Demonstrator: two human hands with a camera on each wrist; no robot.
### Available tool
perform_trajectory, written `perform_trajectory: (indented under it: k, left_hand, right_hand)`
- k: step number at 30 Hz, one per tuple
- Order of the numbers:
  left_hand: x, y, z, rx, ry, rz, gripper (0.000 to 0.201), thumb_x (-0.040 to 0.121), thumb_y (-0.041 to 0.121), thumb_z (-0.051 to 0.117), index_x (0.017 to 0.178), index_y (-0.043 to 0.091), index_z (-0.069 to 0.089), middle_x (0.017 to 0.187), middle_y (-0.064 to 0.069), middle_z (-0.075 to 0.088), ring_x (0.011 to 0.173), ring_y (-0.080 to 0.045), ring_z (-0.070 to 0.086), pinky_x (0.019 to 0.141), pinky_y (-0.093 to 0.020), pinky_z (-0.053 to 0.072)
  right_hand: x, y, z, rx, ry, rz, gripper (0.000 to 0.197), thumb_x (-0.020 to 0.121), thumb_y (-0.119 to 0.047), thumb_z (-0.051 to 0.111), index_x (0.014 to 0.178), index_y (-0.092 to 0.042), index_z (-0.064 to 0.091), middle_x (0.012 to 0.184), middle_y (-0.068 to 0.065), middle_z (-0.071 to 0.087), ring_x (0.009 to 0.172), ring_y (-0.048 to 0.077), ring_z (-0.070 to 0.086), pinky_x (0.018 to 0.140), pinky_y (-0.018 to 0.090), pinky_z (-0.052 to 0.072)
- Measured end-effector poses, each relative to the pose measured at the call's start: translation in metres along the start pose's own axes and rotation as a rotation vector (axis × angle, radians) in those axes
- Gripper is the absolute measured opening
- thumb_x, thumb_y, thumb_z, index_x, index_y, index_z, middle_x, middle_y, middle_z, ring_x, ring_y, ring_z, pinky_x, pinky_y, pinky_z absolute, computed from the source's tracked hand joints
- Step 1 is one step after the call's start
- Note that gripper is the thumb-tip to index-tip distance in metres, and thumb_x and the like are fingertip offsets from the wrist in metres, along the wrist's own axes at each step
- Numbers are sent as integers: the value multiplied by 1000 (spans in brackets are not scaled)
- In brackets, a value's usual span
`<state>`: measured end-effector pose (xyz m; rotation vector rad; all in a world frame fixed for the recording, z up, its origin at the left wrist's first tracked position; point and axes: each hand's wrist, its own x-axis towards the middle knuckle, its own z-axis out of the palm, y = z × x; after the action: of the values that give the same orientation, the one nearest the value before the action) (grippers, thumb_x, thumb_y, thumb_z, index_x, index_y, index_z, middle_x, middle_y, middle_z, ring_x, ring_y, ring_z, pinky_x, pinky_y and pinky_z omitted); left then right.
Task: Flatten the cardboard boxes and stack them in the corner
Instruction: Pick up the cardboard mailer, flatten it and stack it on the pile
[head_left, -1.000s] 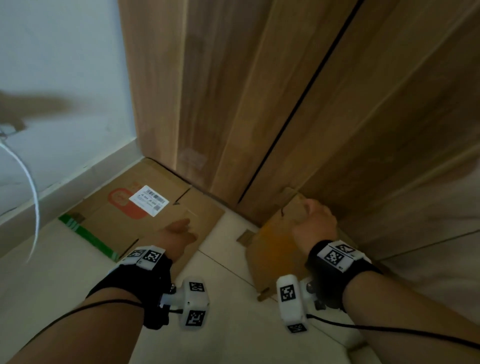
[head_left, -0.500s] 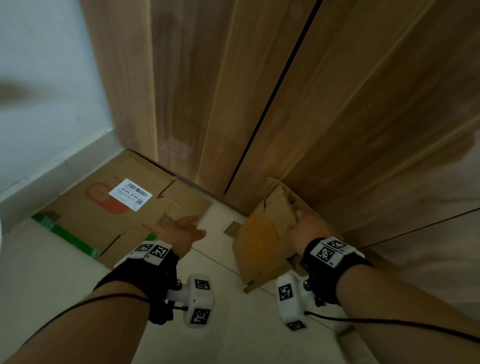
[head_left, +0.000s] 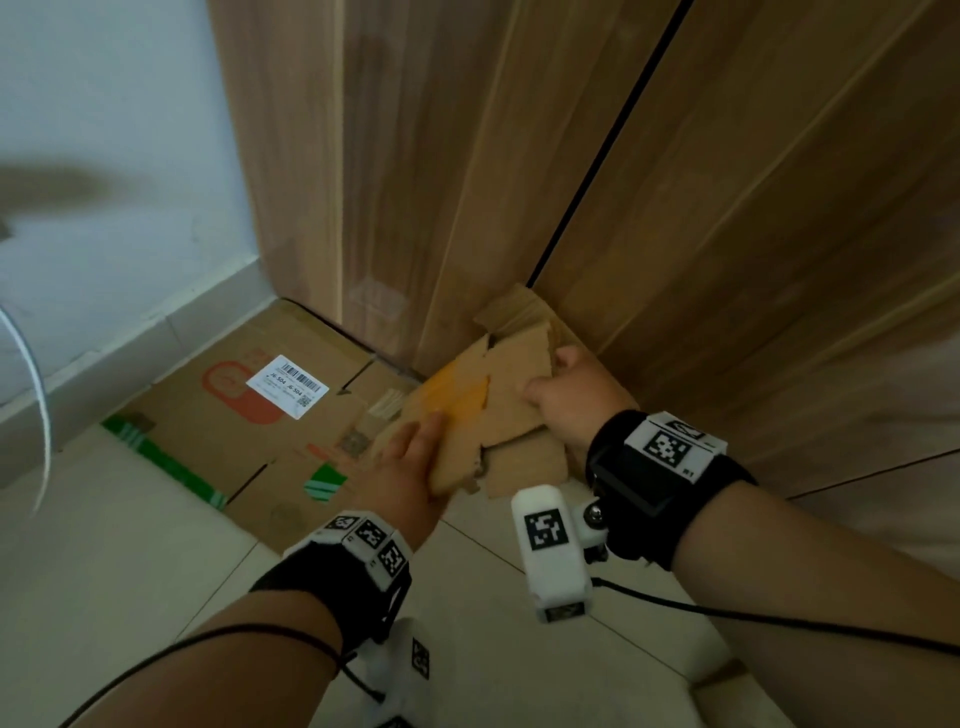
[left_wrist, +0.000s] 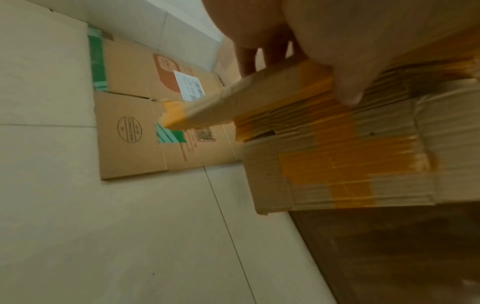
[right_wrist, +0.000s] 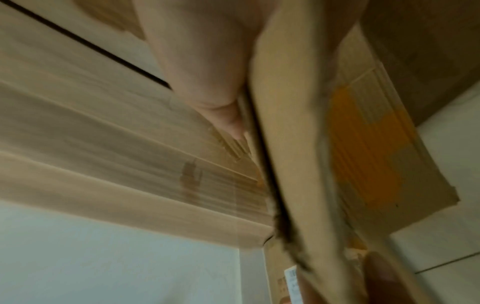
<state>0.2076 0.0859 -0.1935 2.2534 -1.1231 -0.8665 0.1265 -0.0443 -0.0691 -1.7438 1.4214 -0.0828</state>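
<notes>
Two wood-grain panels (head_left: 571, 156) fill your head view from 12 to 3 o'clock, split by a dark seam, with a pale wall (head_left: 114, 156) and its skirting at 9 to 10 o'clock and light floor tiles (head_left: 130, 571) below. One large flattened box (head_left: 218, 431) lies on the tiles in the corner at 9 o'clock, its white barcode label (head_left: 287, 385) face up. The smaller flattened box (head_left: 483, 405), with orange tape, sits tilted at the centre against the panels; its lower edge is hidden behind your wrists, and both wrist views are motion-blurred. Your left hand (head_left: 410, 467) grips its near-left edge, thumb on one face and fingers (left_wrist: 249, 59) behind it. Your right hand (head_left: 569, 400) pinches the right edge, fingers curled round it.
</notes>
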Motion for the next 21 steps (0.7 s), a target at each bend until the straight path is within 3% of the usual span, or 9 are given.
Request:
perform_trajectory:
  k: [3, 5, 6, 10, 14, 16, 18, 19, 21]
  left_hand:
    - [4, -4, -16, -169, 117, -26, 55, 92, 22, 46, 144, 32, 32, 130, -7, 56, 111, -25, 59, 93, -33, 47]
    - [3, -8, -27, -329, 179, -105, 39, 91, 20, 49, 130, 23, 53, 96, -4, 64, 85, -23, 62, 78, -32, 48]
    - [2, -10, -32, -397, 182, -146, 35, 91, 21, 51, 125, 20, 57, 93, -3, 64, 83, -23, 61, 78, -33, 48]
    - [-3, -23, -50, -707, 135, -290, 37, 90, 21, 54, 127, 19, 56, 102, 0, 62, 101, -24, 58, 98, -45, 46]
    - [-6, -38, -62, -865, 115, -389, 38, 88, 20, 58, 125, 11, 56, 110, -10, 65, 105, -32, 59, 99, -50, 45]
    - [-9, -47, -65, -937, 104, -440, 31, 87, 18, 58, 118, 12, 58, 101, -8, 66, 102, -33, 61, 97, -52, 47]
    - [-11, -58, -65, -977, 128, -475, 19, 86, 19, 61, 104, 17, 62, 96, -8, 68, 99, -34, 64, 94, -54, 48]
    - [-11, -65, -65, -984, 145, -499, 20, 85, 23, 62, 104, 18, 63, 98, -9, 70, 97, -34, 65, 93, -54, 49]
    - [-9, -75, -63, -975, 175, -558, 42, 79, 36, 66, 117, 18, 60, 108, -12, 70, 98, -35, 66, 94, -54, 50]
  right_hand:
    - [1, -4, 5, 300, -17, 1, 40, 91, -41, 46, 122, -17, 53, 109, 7, 65, 93, 23, 63, 81, 39, 53]
    - [6, 1, 1, 295, 58, 0, 40, 95, -41, 38, 121, -16, 54, 97, 4, 64, 80, 17, 61, 68, 29, 47]
    - [9, 7, -2, 229, 127, 14, 39, 95, -40, 40, 124, -16, 53, 99, 3, 61, 82, 17, 58, 71, 29, 45]
    - [26, 39, -5, 174, 291, 190, 61, 80, -25, 64, 134, -17, 37, 132, 13, 51, 109, 34, 55, 84, 38, 47]
    - [35, 62, 3, 225, 268, 267, 99, 61, -38, 78, 142, -28, 22, 142, 12, 43, 121, 39, 50, 101, 51, 44]
    - [38, 65, 8, 292, 193, 256, 106, 56, -44, 82, 143, -27, 24, 139, 7, 47, 123, 37, 50, 103, 54, 41]
    - [41, 68, 12, 311, 82, 255, 113, 39, -55, 86, 136, -20, 40, 131, 5, 57, 115, 35, 57, 100, 54, 45]
    - [42, 68, 16, 307, 38, 251, 106, 37, -56, 86, 130, -19, 49, 126, 6, 62, 110, 34, 61, 97, 54, 47]
    - [38, 59, 21, 302, -11, 184, 67, 61, -38, 81, 120, -17, 58, 114, 9, 69, 100, 33, 65, 94, 54, 50]
